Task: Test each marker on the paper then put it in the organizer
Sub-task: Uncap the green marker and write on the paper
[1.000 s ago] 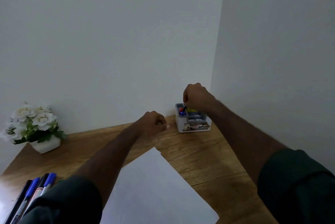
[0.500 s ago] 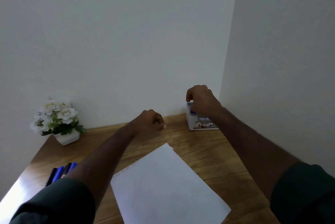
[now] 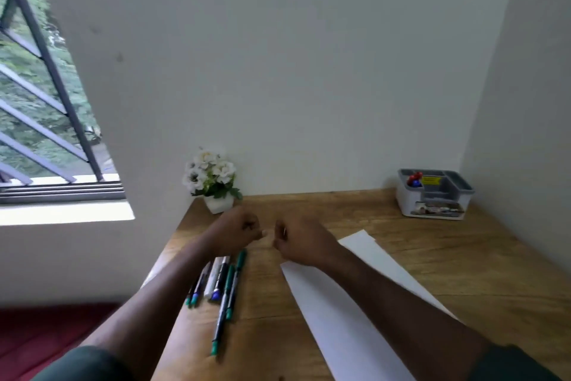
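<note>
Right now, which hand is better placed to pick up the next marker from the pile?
Left. The left hand hovers just beyond the loose markers, on their side of the table. The right hand sits nearer the paper. Both are loosely curled and seem empty.

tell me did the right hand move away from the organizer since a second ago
Yes. The right hand has left the organizer at the far right corner and come leftward and nearer, now fisted beside the left hand above the markers.

Both forearms are bare from wrist to above the elbow; the left hand (image 3: 238,231) and right hand (image 3: 301,241) wear nothing. Short dark green fabric sleeves (image 3: 77,363) show at 7 and 5 o'clock.
</note>
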